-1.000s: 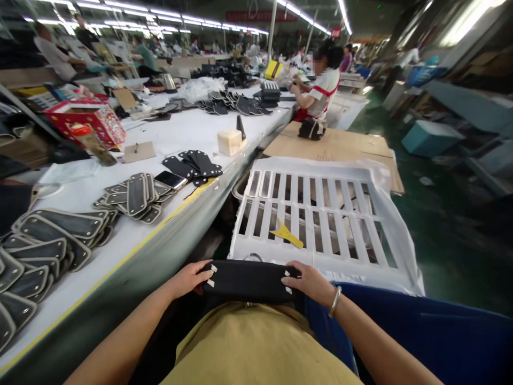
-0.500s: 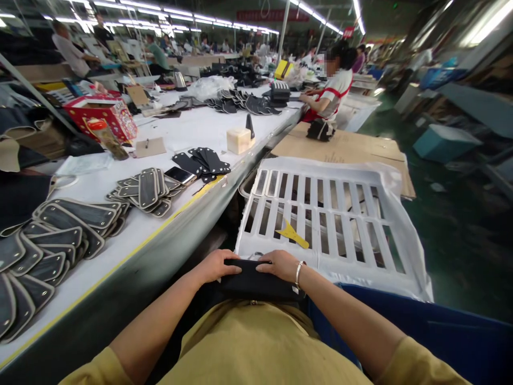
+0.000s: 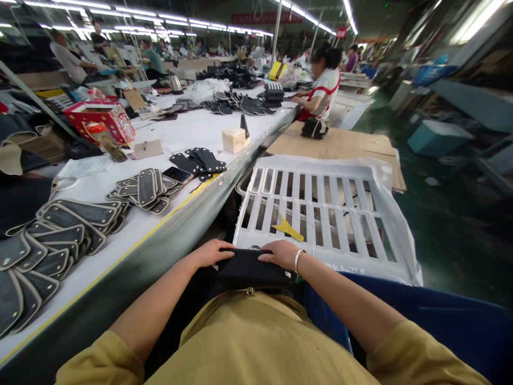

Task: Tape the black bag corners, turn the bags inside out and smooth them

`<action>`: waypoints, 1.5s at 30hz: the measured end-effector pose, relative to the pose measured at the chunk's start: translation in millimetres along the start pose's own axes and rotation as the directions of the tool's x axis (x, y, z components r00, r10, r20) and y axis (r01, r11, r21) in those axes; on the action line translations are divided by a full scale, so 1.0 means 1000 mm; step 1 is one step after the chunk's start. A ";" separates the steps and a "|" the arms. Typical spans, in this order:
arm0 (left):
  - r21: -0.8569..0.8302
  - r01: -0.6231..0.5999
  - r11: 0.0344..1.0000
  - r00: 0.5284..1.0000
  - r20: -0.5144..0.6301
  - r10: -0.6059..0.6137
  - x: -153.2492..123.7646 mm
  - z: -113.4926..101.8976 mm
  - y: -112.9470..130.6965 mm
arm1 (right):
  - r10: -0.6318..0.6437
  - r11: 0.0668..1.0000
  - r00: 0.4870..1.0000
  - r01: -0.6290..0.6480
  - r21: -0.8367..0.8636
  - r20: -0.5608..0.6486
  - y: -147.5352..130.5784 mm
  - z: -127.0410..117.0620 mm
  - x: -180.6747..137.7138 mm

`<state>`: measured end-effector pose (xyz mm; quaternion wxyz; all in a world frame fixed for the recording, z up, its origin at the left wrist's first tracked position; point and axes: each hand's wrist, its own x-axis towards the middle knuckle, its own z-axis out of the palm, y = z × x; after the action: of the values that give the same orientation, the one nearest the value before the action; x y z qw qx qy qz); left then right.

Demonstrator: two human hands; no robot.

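Close to my body I hold a flat black piece [image 3: 250,270] that looks like fabric or leather, with small pale spots near its two ends. My left hand [image 3: 213,253] grips its far left edge, thumb on top. At the far right edge my right hand [image 3: 281,254], with a silver bracelet at the wrist, is closed on the same piece. Fingers under the edge are hidden. Just beyond my hands lies a white slotted plastic rack [image 3: 320,255], with a yellow fork-ended piece [image 3: 289,229] on it.
Along the left runs a white table [image 3: 158,243] bearing stacks of dark pale-edged pieces [image 3: 76,224], black pieces [image 3: 200,161], a phone [image 3: 177,174] and a cream block [image 3: 234,140]. A blue bin [image 3: 425,321] stands at right. A co-worker [image 3: 324,88] sits beyond the cardboard [image 3: 340,143].
Both hands have risen slightly with the black piece, and more of its upper face shows. The whole view has shifted a little.
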<state>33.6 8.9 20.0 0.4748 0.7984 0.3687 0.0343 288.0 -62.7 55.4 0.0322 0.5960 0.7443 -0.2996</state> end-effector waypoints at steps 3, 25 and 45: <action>0.168 0.002 0.986 0.994 -0.109 0.017 -0.006 0.007 0.015 | 0.044 0.995 0.997 -0.049 -0.086 -0.056 0.019 0.003 -0.026; 0.216 0.060 0.975 0.997 -0.061 -0.048 -0.002 0.001 0.011 | 0.003 0.997 0.999 -0.001 -0.071 0.033 -0.055 0.023 0.039; -0.603 -0.003 0.798 0.855 -0.415 -0.311 -0.051 0.048 -0.013 | 0.377 0.692 0.838 0.028 0.721 -0.395 0.042 0.084 -0.070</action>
<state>8.9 -54.5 -1.0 0.5870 0.5433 0.5148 0.3086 320.4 -159.3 -2.6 -0.3669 0.6907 0.4910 -0.3836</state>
